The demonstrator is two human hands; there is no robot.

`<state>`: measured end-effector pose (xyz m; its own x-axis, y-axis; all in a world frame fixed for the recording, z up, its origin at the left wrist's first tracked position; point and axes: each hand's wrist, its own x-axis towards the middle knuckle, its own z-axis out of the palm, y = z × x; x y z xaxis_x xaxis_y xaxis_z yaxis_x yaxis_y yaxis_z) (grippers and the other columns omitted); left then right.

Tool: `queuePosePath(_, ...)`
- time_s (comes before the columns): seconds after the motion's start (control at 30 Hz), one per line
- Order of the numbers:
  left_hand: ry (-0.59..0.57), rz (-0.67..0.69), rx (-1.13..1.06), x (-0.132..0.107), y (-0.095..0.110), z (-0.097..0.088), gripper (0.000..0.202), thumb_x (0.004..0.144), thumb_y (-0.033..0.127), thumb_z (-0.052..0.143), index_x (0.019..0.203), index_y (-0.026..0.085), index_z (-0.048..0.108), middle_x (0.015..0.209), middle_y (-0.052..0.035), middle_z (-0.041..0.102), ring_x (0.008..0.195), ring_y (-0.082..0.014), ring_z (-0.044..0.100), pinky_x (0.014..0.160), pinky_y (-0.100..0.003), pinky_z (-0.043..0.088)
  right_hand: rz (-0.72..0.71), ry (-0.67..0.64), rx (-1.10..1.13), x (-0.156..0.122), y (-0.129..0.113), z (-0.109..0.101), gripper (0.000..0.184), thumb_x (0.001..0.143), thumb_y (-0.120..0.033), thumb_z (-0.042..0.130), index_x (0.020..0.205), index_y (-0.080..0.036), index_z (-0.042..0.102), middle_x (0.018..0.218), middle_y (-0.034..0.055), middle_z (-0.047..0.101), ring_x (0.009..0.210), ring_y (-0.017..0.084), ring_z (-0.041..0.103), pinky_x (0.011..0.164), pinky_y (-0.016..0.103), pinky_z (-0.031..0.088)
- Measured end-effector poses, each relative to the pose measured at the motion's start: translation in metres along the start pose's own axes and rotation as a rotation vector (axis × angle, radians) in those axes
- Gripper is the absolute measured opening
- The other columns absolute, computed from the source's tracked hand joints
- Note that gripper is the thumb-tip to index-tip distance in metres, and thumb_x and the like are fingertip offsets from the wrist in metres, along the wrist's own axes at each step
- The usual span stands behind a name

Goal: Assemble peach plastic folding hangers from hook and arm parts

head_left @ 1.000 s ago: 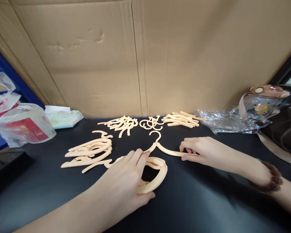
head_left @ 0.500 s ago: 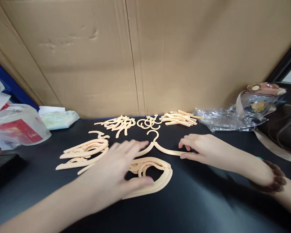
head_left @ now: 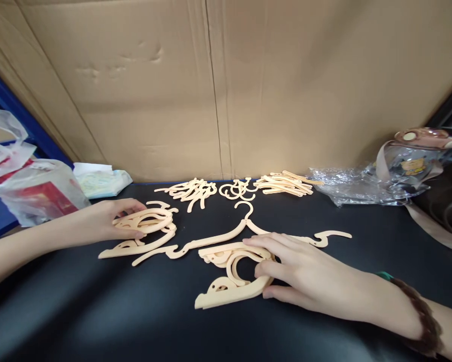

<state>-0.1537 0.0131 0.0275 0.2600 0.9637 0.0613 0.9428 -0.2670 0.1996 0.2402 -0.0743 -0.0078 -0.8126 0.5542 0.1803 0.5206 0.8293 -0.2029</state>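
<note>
My left hand is closed on the left end of the upper folded hanger in the pile at left, thumb in front and fingers behind. Another folded hanger lies beneath it. In the middle, my right hand grips the rounded right end of a stack of folded beige hangers, its fingers curled round the edge. An unfolded hanger with its hook upright lies just behind that stack, arms spread wide. My right fingers hide part of its right arm.
At the back lie loose curved hanger pieces, several hooks and a heap of straight bars. Clear plastic wrap and a transparent bag sit at right. A plastic bag and a tissue pack stand at left. Cardboard walls the back.
My left hand has gone from above the middle stack to the left pile and closed there. My right hand has left the unfolded hanger's arm and taken hold of the middle stack.
</note>
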Motion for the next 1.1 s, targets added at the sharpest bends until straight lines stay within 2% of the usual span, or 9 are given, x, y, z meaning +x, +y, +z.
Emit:
queuePosePath(0.1, 0.086, 0.014, -0.038, 0.0, 0.016, -0.005, 0.036, 0.073, 0.049, 0.063, 0.094, 0.02, 0.063, 0.061, 0.0122, 0.063, 0.056, -0.0119, 0.061, 0.049, -0.014, 0.041, 0.011, 0.005, 0.055, 0.001, 0.004, -0.002, 0.013, 0.092, -0.034, 0.056, 0.097, -0.022, 0.059, 0.139, 0.0023, 0.046, 0.124, 0.019, 0.044, 0.105, 0.033, 0.036)
queuePosePath(0.23, 0.167, -0.024, -0.405, -0.001, 0.052, -0.005, 0.042, 0.069, 0.047, 0.072, 0.097, 0.02, 0.056, 0.073, 0.0092, 0.068, 0.066, -0.0142, 0.064, 0.055, -0.015, 0.046, 0.065, 0.099, 0.175, 0.001, 0.003, -0.007, 0.038, 0.088, -0.046, 0.059, 0.12, -0.025, 0.054, 0.131, 0.0037, 0.052, 0.117, 0.02, 0.048, 0.097, 0.031, 0.04)
queuePosePath(0.37, 0.053, -0.027, -0.843, -0.007, 0.112, 0.012, 0.049, 0.068, 0.047, 0.074, 0.104, 0.023, 0.05, 0.093, 0.0011, 0.071, 0.088, -0.0206, 0.066, 0.067, -0.021, 0.051, 0.21, 0.231, 0.357, 0.003, 0.0, -0.006, 0.029, 0.091, -0.041, 0.056, 0.114, -0.024, 0.058, 0.112, 0.0037, 0.061, 0.105, 0.018, 0.053, 0.091, 0.03, 0.042)
queuePosePath(0.5, -0.075, 0.001, -1.026, -0.014, 0.174, 0.036, 0.042, 0.075, 0.041, 0.071, 0.105, 0.024, 0.047, 0.101, -0.0017, 0.067, 0.096, -0.0199, 0.063, 0.078, -0.026, 0.051, 0.338, 0.318, 0.633, 0.005, 0.0, -0.003, 0.025, 0.09, -0.043, 0.057, 0.107, -0.025, 0.062, 0.095, 0.0003, 0.065, 0.089, 0.015, 0.058, 0.079, 0.027, 0.045)
queuePosePath(0.63, -0.212, 0.103, -1.216, -0.015, 0.212, 0.048, 0.029, 0.084, 0.037, 0.061, 0.108, 0.024, 0.049, 0.11, -0.0031, 0.063, 0.104, -0.0204, 0.059, 0.086, -0.031, 0.049, 0.372, 0.446, 0.948, 0.007, 0.006, -0.003, 0.021, 0.09, -0.039, 0.058, 0.101, -0.022, 0.063, 0.089, 0.0001, 0.066, 0.08, 0.014, 0.06, 0.069, 0.025, 0.047)
queuePosePath(0.77, -0.141, 0.07, -1.23, -0.008, 0.224, 0.043, 0.018, 0.089, 0.032, 0.05, 0.1, 0.022, 0.061, 0.099, -0.0017, 0.066, 0.098, -0.0189, 0.06, 0.083, -0.027, 0.047, 0.43, 0.547, 1.089, 0.005, 0.017, -0.008, 0.021, 0.087, -0.039, 0.061, 0.093, -0.018, 0.063, 0.076, -0.0005, 0.064, 0.064, 0.01, 0.059, 0.055, 0.02, 0.046)
queuePosePath(0.9, -0.185, 0.037, -1.231, -0.003, 0.221, 0.037, 0.014, 0.086, 0.028, 0.057, 0.097, 0.02, 0.062, 0.09, 0.0, 0.065, 0.084, -0.015, 0.06, 0.072, -0.022, 0.048, 0.438, 0.539, 1.197, 0.004, 0.021, -0.009, 0.021, 0.087, -0.038, 0.061, 0.095, -0.018, 0.061, 0.074, -0.0009, 0.064, 0.062, 0.009, 0.062, 0.054, 0.019, 0.049)
queuePosePath(1.0, -0.228, 0.033, -1.265, -0.004, 0.217, 0.039, 0.018, 0.086, 0.028, 0.06, 0.101, 0.02, 0.061, 0.093, -0.0004, 0.065, 0.082, -0.0138, 0.061, 0.071, -0.021, 0.048, 0.447, 0.539, 1.209, 0.004, 0.02, -0.009, 0.021, 0.088, -0.037, 0.059, 0.095, -0.017, 0.06, 0.072, -0.0002, 0.063, 0.063, 0.011, 0.063, 0.054, 0.02, 0.05)
queuePosePath(1.1, -0.202, 0.027, -1.259, -0.006, 0.214, 0.041, 0.018, 0.086, 0.03, 0.061, 0.101, 0.021, 0.063, 0.088, 0.0001, 0.065, 0.078, -0.0139, 0.061, 0.07, -0.022, 0.049, 0.461, 0.558, 1.174, 0.003, 0.019, -0.01, 0.021, 0.09, -0.037, 0.056, 0.093, -0.017, 0.059, 0.071, 0.0, 0.062, 0.063, 0.011, 0.061, 0.055, 0.021, 0.05)
